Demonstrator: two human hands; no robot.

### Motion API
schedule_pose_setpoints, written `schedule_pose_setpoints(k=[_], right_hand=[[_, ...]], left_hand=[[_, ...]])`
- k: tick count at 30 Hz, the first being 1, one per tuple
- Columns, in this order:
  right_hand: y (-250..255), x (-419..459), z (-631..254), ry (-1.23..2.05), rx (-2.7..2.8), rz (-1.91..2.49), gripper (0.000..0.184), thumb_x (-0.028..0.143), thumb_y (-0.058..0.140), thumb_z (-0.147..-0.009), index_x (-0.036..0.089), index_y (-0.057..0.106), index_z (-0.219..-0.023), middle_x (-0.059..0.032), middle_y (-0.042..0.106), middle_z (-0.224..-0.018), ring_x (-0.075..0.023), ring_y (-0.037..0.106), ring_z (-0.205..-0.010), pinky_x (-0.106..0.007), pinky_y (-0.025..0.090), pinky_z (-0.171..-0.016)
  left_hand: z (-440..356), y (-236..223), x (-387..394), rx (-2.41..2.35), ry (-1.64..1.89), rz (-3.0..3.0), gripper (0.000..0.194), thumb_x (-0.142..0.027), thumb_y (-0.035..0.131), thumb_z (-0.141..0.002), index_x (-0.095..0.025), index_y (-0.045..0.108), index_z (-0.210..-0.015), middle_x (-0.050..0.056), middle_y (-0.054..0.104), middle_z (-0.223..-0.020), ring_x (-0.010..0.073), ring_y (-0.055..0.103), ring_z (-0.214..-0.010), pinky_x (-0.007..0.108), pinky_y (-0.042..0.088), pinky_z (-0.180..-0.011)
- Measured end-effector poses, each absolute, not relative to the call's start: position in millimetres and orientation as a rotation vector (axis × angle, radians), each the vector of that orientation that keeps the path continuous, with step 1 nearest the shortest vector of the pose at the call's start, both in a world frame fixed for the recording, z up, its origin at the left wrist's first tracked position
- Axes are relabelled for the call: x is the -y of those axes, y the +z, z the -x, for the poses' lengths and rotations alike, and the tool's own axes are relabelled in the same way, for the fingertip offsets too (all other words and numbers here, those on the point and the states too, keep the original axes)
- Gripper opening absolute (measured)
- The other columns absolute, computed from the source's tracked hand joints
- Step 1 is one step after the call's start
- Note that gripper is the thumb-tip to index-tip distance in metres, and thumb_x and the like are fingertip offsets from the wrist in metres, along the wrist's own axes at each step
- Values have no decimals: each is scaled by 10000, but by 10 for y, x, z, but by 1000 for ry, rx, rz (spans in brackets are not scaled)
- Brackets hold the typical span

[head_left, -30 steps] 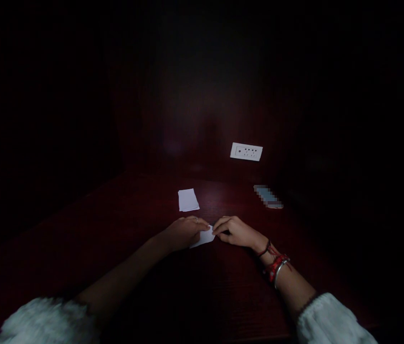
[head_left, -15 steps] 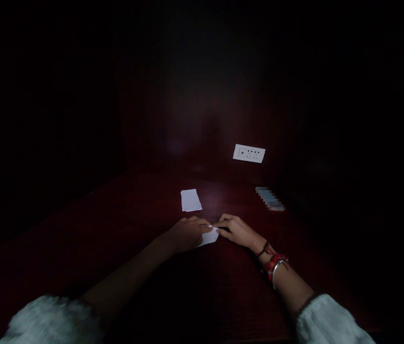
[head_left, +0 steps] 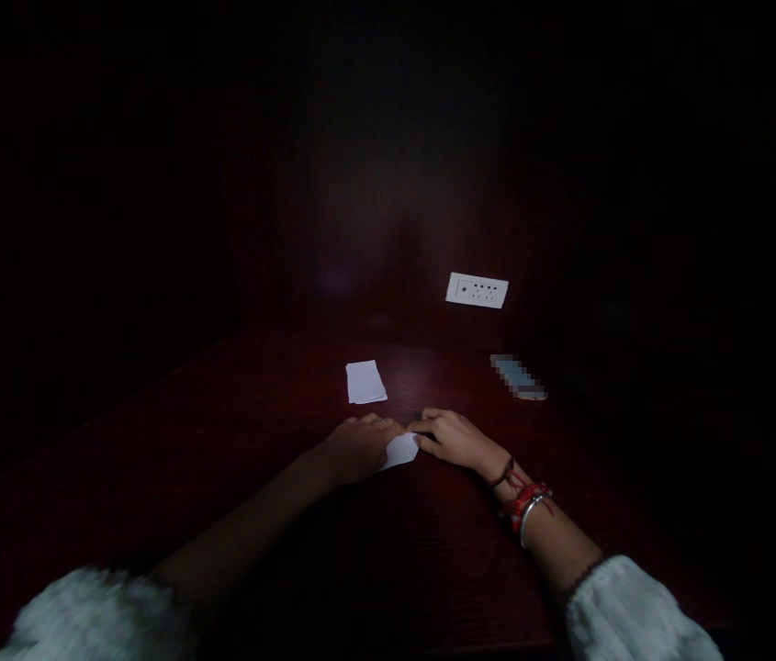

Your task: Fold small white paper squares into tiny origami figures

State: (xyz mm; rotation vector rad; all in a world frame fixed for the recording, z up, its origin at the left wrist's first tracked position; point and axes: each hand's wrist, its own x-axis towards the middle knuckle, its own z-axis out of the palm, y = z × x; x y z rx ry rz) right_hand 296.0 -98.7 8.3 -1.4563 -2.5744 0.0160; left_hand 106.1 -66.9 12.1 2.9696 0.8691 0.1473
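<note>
A small folded piece of white paper [head_left: 401, 451] lies on the dark red table between my hands, one corner at its right end slanted. My left hand [head_left: 360, 448] covers the paper's left part, with its fingers closed on the far edge. From the right, my right hand [head_left: 455, 439] touches the paper's far right corner with thumb and forefinger pinched together. The fingertips of both hands nearly meet there. Part of the paper is hidden under the left hand.
Behind the hands lies a small stack of white paper sheets [head_left: 365, 382]. A blurred-out phone-like object [head_left: 518, 376] rests at the back right. On the wall above is a white socket panel [head_left: 477, 290]. The dark red table [head_left: 222, 395] meets the wall behind.
My left thumb has drawn back from the top of the paper toward its far edge. Both hands otherwise stay nearly in place at the paper.
</note>
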Motion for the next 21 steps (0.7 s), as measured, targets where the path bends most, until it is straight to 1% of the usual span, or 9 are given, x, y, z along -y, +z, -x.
schedule_pose_setpoints(k=[3,10,13,17,21], right_hand=[[94,995,-2967,-20,2569,1445,236,268,364,-807,239,546,-956,-12,477,-770,-104,462,-718,-194,302,-618],[111,999,-3003,-76,2557,1395,213,236,392,-785,222,601,-827,-16,528,-721,-104,484,-666,-198,312,-601],[124,1007,-3023,-75,2556,1389,210,202,412,-763,227,607,-837,-20,559,-727,-112,501,-682,-200,321,-600],[124,1023,-3080,-48,2577,1395,219,167,429,-736,235,619,-819,-17,596,-794,-122,518,-744,-206,336,-638],[81,1012,-3152,-47,2549,1434,219,149,438,-722,223,627,-805,-17,601,-790,-125,521,-751,-212,347,-665]], left_hand=[[-1073,133,684,-874,143,-2973,354,-165,341,-748,-234,398,-1090,23,475,-1075,201,431,-928,331,355,-728],[-1082,89,666,-881,165,-2961,395,-114,384,-697,-240,414,-1070,28,469,-1076,213,429,-935,335,359,-712],[-1080,71,654,-876,196,-2955,402,-99,384,-690,-241,417,-1064,27,473,-1067,211,429,-936,334,356,-715],[-1072,19,620,-872,223,-2967,401,-94,388,-678,-234,423,-1052,30,471,-1061,213,429,-928,339,357,-712],[-1070,-30,587,-910,233,-2998,334,-111,378,-700,-209,440,-1013,50,459,-1049,215,427,-912,340,359,-702]])
